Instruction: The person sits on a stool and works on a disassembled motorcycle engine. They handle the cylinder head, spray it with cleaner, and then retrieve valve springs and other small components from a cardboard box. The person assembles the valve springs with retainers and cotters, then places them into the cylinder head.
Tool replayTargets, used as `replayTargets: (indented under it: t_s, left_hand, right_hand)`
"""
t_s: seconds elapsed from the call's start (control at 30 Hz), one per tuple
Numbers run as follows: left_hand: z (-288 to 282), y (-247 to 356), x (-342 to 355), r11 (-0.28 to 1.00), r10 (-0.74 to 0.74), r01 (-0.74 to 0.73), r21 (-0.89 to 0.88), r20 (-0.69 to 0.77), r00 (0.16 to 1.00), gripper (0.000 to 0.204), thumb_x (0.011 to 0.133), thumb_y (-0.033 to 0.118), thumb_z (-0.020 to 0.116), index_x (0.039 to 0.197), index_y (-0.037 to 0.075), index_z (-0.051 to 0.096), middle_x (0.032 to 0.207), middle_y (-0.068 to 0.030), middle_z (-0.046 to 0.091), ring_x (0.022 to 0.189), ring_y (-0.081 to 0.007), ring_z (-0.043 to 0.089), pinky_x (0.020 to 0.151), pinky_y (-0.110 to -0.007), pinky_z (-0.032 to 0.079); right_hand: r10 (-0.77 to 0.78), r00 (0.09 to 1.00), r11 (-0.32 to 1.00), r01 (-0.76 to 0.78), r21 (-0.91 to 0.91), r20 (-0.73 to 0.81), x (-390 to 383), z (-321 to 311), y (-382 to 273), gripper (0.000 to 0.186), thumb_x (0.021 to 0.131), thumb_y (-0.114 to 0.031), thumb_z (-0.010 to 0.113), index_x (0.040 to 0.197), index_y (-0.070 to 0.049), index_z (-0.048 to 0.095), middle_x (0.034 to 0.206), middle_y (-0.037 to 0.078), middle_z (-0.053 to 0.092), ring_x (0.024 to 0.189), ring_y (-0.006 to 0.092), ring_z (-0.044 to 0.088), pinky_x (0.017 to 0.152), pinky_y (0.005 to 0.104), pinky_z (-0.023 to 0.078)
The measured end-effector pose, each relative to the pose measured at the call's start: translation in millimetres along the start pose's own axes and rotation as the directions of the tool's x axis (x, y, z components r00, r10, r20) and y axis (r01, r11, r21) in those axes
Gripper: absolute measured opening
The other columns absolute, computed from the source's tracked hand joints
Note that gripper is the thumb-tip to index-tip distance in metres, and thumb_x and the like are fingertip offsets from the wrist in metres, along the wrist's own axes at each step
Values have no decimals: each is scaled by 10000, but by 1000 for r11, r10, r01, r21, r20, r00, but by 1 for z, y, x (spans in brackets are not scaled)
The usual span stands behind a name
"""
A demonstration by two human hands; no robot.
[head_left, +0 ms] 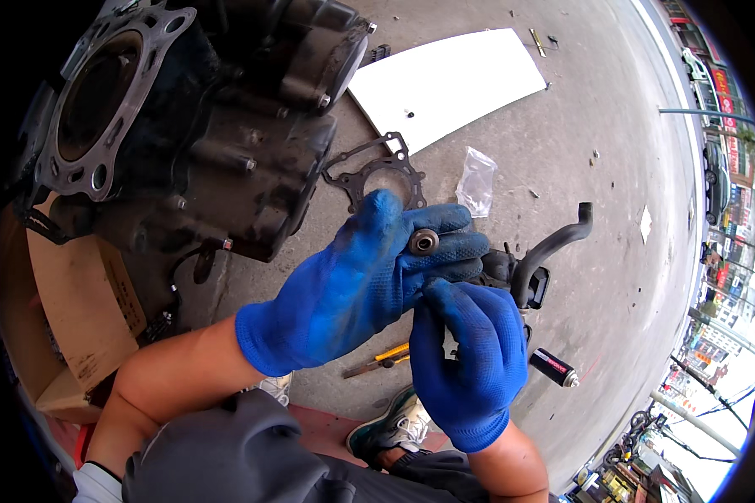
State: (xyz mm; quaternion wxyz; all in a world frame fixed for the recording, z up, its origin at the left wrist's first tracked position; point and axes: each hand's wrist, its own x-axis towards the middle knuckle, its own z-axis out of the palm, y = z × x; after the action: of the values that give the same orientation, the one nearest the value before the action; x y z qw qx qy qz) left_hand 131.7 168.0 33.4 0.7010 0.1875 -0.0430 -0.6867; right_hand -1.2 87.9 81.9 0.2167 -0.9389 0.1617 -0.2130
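My left hand (344, 285), in a blue glove, holds a small round metal part (424, 242) with a hole in its middle against its fingers. My right hand (470, 369), also gloved in blue, is closed with its fingertips at the lower fingers of my left hand; what it holds, if anything, I cannot make out. A dark engine block (193, 159) with an exposed cylinder fills the upper left. A dark metal gasket (351, 157) lies on the ground above my hands, and a bent black hose (555, 239) with dark parts lies behind my right hand.
A white board (453, 84) lies at the top beside a few small tools (538, 42). A clear plastic bag (476, 183), a yellow knife (392, 356) and a spray can (554, 369) lie on the concrete. A cardboard box (75, 310) sits at left. A street with vehicles runs along the right.
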Motion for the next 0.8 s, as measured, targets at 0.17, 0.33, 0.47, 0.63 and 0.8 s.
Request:
replayTargets:
  t_s: [0.17,0.33,0.47,0.63,0.8]
  left_hand:
    - [7,2,-4,997,-19,19,78,3,1000,1144,774,865,398,1532,31,201,1542,-186,321,1445,-315,299,1203,-441,226]
    - [5,-8,-5,969,34,-35,246,10,999,1156,772,866,383,1536,21,180,1559,-183,292,1447,-312,294,1207,-440,211]
    - [5,-9,-5,951,56,-61,303,26,998,1137,796,852,365,1536,10,172,1559,-185,291,1444,-305,300,1204,-427,217]
    - [6,-6,-7,943,14,-17,332,12,1000,1119,819,841,342,1532,-5,173,1558,-192,291,1440,-310,307,1200,-421,229]
    - [3,-6,-5,957,11,-14,289,10,1000,1080,851,814,327,1529,-12,175,1551,-199,301,1437,-314,314,1200,-422,228]
  right_hand:
    - [2,999,1000,-1,-23,38,4,6,-1,380,722,97,744,1079,-13,672,952,140,646,818,292,642,725,353,511]
    - [48,995,998,-46,-31,93,5,8,-5,384,730,74,742,1097,-12,664,954,139,635,830,300,632,731,361,507]
    - [87,992,996,-89,15,92,5,10,-5,376,723,65,745,1079,-16,656,954,138,633,825,303,629,734,363,504]
    - [130,981,991,-133,10,147,5,8,-6,361,718,69,736,1057,-19,646,952,139,637,830,300,635,747,361,505]
    - [163,985,984,-167,69,50,-1,15,-5,355,717,65,745,1049,-14,650,952,141,647,831,298,645,742,354,513]
